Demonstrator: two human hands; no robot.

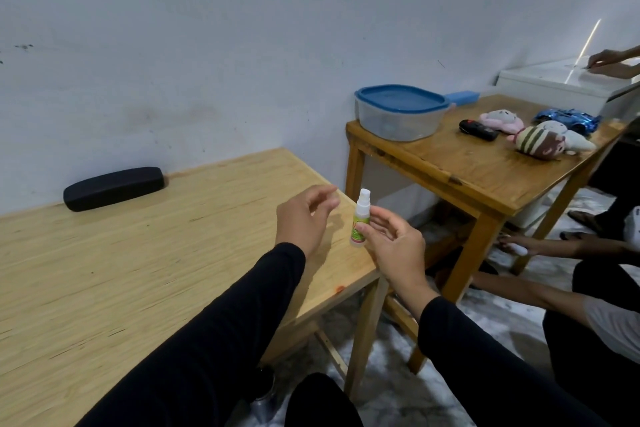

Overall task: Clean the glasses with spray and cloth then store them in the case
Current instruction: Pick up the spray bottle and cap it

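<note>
A small white spray bottle point(360, 218) with a green label stands upright at the right edge of the light wooden table point(145, 281). My right hand point(391, 246) touches its side with thumb and fingertips, fingers spread. Just left of the bottle hovers my left hand point(304, 218), fingers loosely curled and holding nothing. A black glasses case point(113, 188) lies shut at the back of the table by the wall. Neither glasses nor a cloth can be seen.
A darker wooden table point(485, 177) stands to the right with a blue-lidded plastic container point(401, 113), plush toys point(550, 139), a blue toy car point(568, 118) and a black key fob point(479, 129). Other persons sit at the right point(588, 295). A metal bottle point(263, 395) stands on the floor.
</note>
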